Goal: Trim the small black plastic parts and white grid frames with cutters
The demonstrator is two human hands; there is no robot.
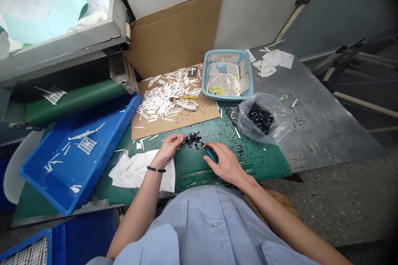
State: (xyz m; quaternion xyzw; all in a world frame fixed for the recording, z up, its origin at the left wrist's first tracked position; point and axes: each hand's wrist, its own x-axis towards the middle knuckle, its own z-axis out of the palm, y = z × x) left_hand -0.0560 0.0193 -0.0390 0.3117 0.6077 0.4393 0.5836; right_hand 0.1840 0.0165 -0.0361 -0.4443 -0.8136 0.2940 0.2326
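My right hand (226, 162) is wrapped round a pair of cutting pliers (210, 152) with blue handles, its jaws pointing at a small heap of shiny black pieces (193, 137) on the green mat. On the heap's left side, my left hand (170, 147) has thumb and fingertips pinched together; whatever lies between them is too small to make out. A dark bead bracelet (156, 169) circles the left wrist. Under and beside that forearm lies a white cloth (133, 169).
Many white sticks (164, 95) and yellow-handled pliers (186, 97) lie on cardboard (199, 114). Behind are a light-blue basket (205, 87) lined with newspaper and a clear bag (281, 120) of black pieces. A blue tray (102, 161) stands left. Black bits dot the mat.
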